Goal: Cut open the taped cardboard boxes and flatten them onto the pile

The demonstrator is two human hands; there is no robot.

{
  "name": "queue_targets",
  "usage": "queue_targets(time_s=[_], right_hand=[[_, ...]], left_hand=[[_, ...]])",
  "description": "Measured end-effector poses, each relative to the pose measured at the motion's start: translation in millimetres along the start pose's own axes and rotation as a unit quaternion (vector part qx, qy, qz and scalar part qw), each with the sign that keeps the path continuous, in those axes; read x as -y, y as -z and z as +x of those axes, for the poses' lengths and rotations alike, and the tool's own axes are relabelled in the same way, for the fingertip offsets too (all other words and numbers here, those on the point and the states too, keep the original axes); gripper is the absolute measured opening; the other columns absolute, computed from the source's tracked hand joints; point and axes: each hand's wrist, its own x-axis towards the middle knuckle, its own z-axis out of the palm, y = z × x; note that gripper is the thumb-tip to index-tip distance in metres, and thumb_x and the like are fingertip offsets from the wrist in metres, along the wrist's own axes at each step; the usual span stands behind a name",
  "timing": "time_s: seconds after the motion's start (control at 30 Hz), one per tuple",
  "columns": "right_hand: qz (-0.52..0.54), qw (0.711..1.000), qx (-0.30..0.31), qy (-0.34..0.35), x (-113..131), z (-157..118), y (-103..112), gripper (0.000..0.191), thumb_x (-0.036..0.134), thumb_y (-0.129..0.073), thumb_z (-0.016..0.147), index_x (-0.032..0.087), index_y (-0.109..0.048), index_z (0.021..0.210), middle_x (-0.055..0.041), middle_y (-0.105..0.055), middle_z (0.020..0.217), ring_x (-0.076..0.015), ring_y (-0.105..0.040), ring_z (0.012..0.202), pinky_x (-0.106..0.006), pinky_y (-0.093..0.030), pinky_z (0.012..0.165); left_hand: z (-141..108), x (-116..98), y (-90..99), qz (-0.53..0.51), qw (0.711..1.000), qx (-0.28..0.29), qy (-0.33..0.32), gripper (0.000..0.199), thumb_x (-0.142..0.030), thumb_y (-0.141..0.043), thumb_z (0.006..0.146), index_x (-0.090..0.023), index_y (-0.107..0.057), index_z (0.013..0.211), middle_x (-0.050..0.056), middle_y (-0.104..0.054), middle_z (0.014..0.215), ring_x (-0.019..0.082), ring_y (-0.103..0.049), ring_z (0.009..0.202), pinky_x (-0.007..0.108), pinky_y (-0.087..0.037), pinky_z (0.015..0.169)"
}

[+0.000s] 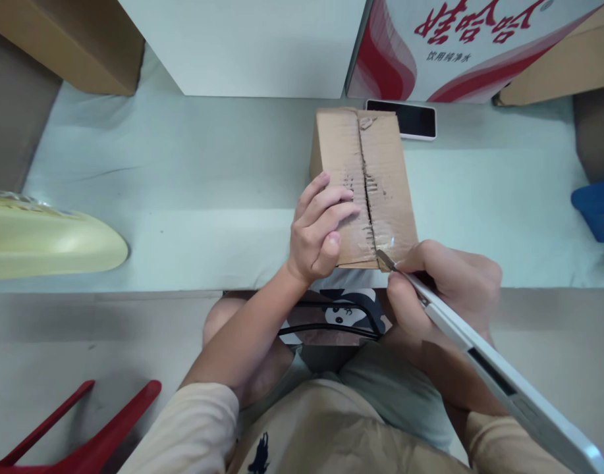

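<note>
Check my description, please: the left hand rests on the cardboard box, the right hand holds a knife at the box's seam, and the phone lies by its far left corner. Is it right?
Not quite: the phone lies by the far right corner of the cardboard box, as the head view shows. The rest stands.

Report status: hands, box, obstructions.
Left hand on cardboard box. Right hand gripping utility knife, blade at seam's near end. Phone behind box, clear of blade.

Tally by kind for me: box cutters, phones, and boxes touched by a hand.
Box cutter, in the right hand: 1
Phone, partly hidden by the box: 1
Cardboard box, under the left hand: 1
Total: 3
</note>
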Motion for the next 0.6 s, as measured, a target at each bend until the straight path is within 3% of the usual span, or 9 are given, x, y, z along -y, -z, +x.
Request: queue_targets(time_s=[0.27, 0.43, 0.6], right_hand=[[0.012, 0.999, 0.027, -0.015, 0.9, -1.8, 7.9, 0.028, 0.004, -0.061, 0.066, 0.023, -0.041, 0.068, 0.0090, -0.031, 0.053, -0.0060, -0.023, 0.045, -0.023, -0.024, 0.042], [0.023, 0.998, 0.057, -0.028, -0.7, -4.7, 12.9, 0.027, 0.006, -0.062, 0.067, 0.023, -0.041, 0.067, 0.0082, -0.031, 0.055, -0.0066, -0.021, 0.047, -0.025, -0.023, 0.042], [0.060, 0.997, 0.035, -0.015, -0.3, -2.2, 15.1, 0.025, 0.006, -0.063, 0.072, 0.023, -0.044, 0.069, 0.0080, -0.032, 0.055, -0.0068, -0.022, 0.046, -0.027, -0.023, 0.044]], left_hand=[[-4.9, 1.8, -0.6, 0.072, 0.997, 0.024, 0.013, 0.059, -0.050, -0.019, 0.111, -0.023, -0.070, 0.117, 0.009, -0.073, 0.121, 0.031, -0.063, 0.138, 0.057, -0.051, 0.123], [-1.6, 0.1, -0.4, 0.030, 1.000, 0.009, 0.001, 0.047, -0.042, -0.026, 0.110, -0.024, -0.068, 0.121, 0.007, -0.073, 0.124, 0.028, -0.065, 0.135, 0.053, -0.049, 0.125], [1.2, -2.8, 1.6, 0.008, 1.000, 0.016, 0.010, 0.039, -0.038, -0.032, 0.109, -0.024, -0.066, 0.123, 0.007, -0.073, 0.126, 0.029, -0.065, 0.135, 0.054, -0.049, 0.126]])
